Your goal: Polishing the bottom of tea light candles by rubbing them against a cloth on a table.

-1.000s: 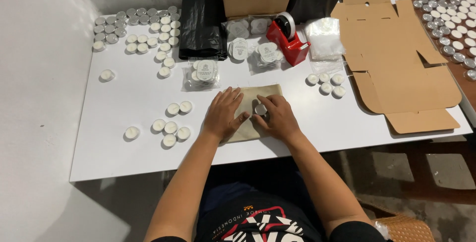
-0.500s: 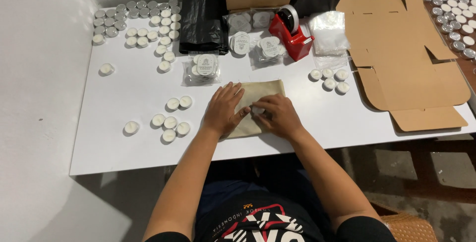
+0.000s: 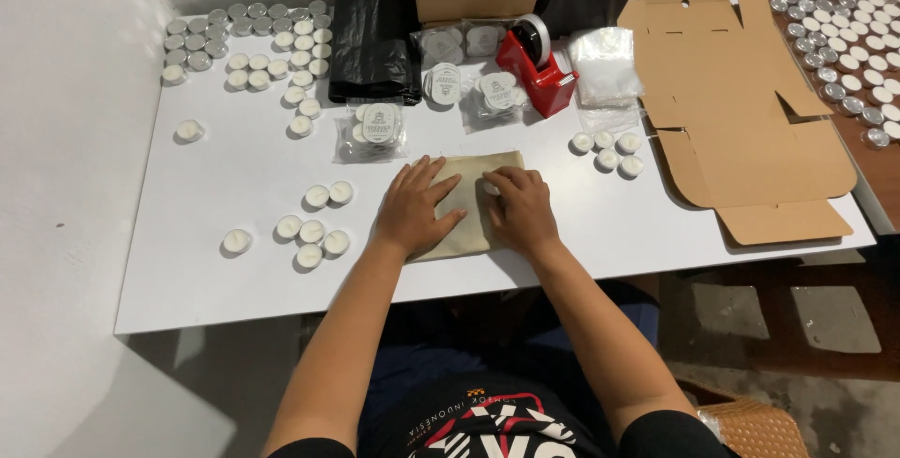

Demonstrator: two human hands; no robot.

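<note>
Hardly moved since half a second back: left hand (image 3: pixel 412 210) still spread flat on tan pouch (image 3: pixel 472 203), right hand (image 3: pixel 520 210) beside it, grip curled, fingertips pressing pouch top. Pouch flat on white bench (image 3: pixel 234 289), near front edge, tealight candles (image 3: pixel 311 230) left of it.

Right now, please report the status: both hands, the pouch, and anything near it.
Left hand flat on beige pouch. Right hand on it too, fingers bent. Pouch flat on table. Tealights left of it, apart.
</note>
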